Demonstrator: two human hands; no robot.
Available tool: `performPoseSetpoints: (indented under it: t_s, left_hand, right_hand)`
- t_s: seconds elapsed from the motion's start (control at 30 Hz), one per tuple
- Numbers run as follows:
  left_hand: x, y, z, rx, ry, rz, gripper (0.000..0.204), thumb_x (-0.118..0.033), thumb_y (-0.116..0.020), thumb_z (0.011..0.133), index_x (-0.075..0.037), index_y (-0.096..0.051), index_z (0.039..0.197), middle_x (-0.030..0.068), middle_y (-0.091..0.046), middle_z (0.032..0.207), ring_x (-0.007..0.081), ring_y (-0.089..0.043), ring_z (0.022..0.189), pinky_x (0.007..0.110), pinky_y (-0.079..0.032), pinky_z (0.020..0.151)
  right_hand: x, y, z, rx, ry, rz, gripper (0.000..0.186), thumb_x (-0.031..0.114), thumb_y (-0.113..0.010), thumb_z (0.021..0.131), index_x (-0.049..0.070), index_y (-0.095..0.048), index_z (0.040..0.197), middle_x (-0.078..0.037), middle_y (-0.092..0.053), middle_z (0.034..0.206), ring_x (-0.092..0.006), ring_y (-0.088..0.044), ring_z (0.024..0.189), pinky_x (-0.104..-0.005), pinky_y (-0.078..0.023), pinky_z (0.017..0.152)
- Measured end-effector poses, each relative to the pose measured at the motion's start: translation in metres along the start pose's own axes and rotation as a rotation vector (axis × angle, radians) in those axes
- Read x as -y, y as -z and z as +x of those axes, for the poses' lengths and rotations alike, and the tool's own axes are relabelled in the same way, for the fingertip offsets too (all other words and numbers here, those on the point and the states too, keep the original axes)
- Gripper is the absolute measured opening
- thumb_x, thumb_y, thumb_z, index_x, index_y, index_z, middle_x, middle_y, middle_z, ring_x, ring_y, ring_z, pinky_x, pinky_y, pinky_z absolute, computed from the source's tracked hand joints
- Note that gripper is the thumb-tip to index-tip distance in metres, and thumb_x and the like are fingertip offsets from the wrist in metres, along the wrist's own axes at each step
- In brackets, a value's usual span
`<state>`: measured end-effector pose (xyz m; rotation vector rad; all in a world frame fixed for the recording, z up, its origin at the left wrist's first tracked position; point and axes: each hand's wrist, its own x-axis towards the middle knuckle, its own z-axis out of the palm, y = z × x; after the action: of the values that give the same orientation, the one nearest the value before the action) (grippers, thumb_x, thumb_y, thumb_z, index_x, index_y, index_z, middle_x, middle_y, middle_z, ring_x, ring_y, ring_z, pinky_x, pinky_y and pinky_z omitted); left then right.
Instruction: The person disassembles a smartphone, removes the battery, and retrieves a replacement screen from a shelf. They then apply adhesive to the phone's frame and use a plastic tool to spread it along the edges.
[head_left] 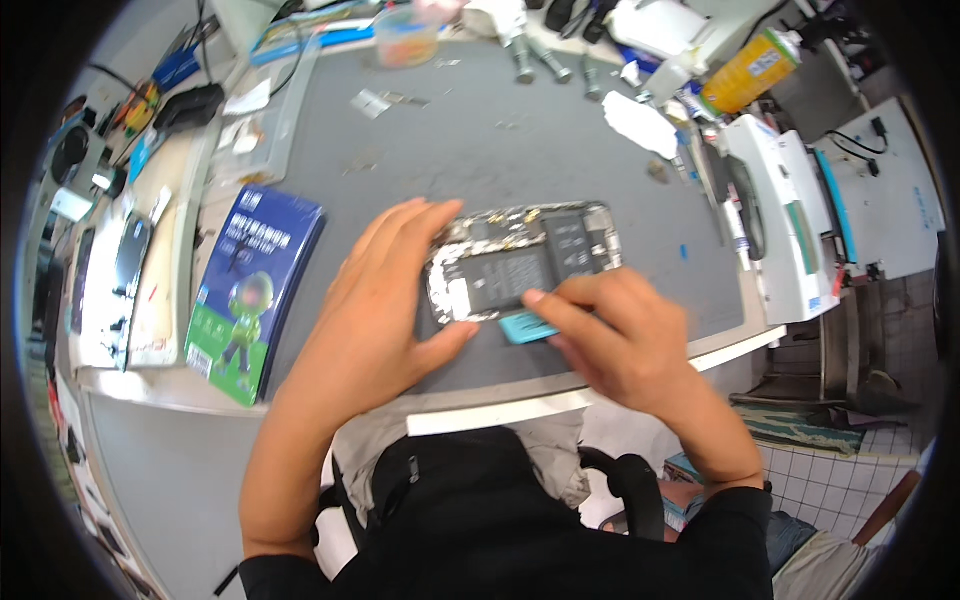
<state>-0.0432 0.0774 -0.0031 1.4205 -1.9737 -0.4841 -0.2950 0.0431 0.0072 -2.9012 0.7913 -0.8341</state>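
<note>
An opened smartphone (500,270) lies crosswise on the grey mat, its dark battery (497,280) and silvery inner parts exposed. My left hand (375,300) grips its left end, fingers along the far edge and thumb at the near corner. At the phone's near edge, right of the middle, my right hand (625,335) is closed in a pinch around a flat teal plastic pry card (527,328). Part of the card and the phone's right near corner are hidden by my right fingers.
A blue and green battery box (255,295) lies left of my left arm. Several screwdrivers (522,60) and a clear tub (405,38) line the back. Far right are a yellow can (750,72) and white boxes (775,220). Small bits (380,102) lie on the grey mat (390,160).
</note>
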Motion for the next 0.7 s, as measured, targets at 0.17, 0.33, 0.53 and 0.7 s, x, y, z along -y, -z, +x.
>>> performPoseSetpoints:
  t_s: [0.17,0.33,0.53,0.7]
  left_hand:
    - [0.000,-0.001,-0.003,-0.012,0.003,0.035,0.087,-0.009,-0.083,0.068,-0.003,-0.045,0.145,0.0202,-0.051,0.143,0.0401,-0.043,0.141,0.045,-0.036,0.116]
    - [-0.004,-0.002,0.001,-0.019,0.005,0.008,0.087,-0.012,-0.085,0.068,-0.004,-0.046,0.145,0.0198,-0.051,0.144,0.0393,-0.040,0.143,0.046,-0.036,0.116]
    - [-0.006,0.005,0.000,-0.034,-0.018,0.040,0.077,-0.016,-0.088,0.069,-0.005,-0.052,0.136,0.0191,-0.058,0.132,0.0430,-0.046,0.136,0.048,-0.042,0.109]
    - [0.003,-0.001,-0.003,-0.111,-0.066,0.016,0.084,-0.014,-0.091,0.061,-0.001,-0.049,0.133,0.0186,-0.058,0.126,0.0374,-0.055,0.124,0.043,-0.046,0.104]
  right_hand:
    - [-0.049,0.018,0.012,-0.283,-0.051,0.097,0.047,-0.006,-0.063,0.073,0.009,-0.069,0.117,-0.004,-0.066,0.094,-0.0187,-0.060,0.072,-0.0291,-0.048,0.057]
    - [-0.206,0.041,0.035,-0.496,-0.719,0.135,0.065,0.032,-0.078,0.087,-0.004,-0.056,0.136,-0.011,-0.067,0.104,-0.0167,-0.065,0.087,-0.0303,-0.052,0.082]
    - [-0.319,0.022,0.047,-0.172,-0.849,-0.060,0.075,0.052,-0.082,0.079,-0.006,-0.067,0.125,-0.019,-0.074,0.109,-0.0272,-0.071,0.101,-0.0378,-0.054,0.091]
    - [-0.290,0.024,0.057,-0.344,-0.840,0.024,0.058,0.038,-0.083,0.082,-0.004,-0.068,0.119,-0.013,-0.073,0.108,-0.0187,-0.069,0.097,-0.0305,-0.052,0.087]
